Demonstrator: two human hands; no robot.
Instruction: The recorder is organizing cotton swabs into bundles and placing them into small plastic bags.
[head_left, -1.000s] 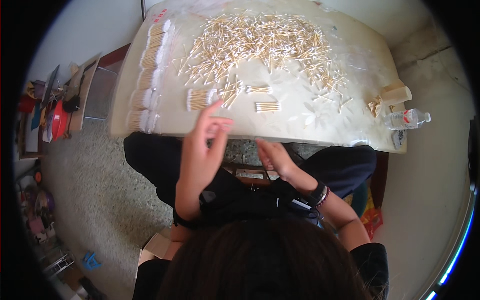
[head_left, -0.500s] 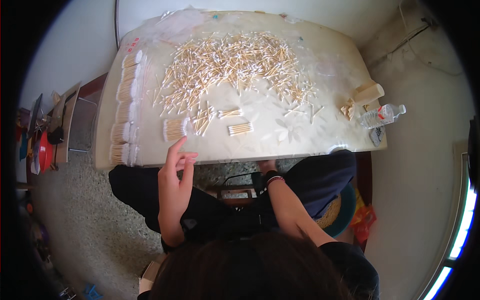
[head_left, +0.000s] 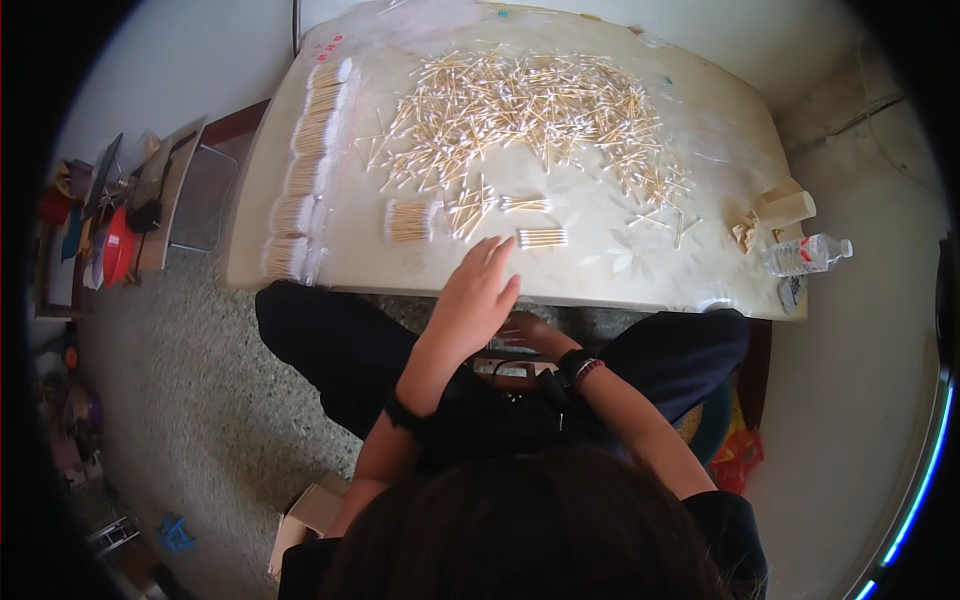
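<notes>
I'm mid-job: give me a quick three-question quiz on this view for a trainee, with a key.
1. True or false: the clear bottle is to the right of the large swab heap.
2. Which is nearer the small swab stack: the left hand or the right hand?
3. Fill in: the row of swab bundles runs along the ____ side of the table.

Key: 1. true; 2. left hand; 3. left

Two hands, swabs beyond counting, one bottle, one table
</notes>
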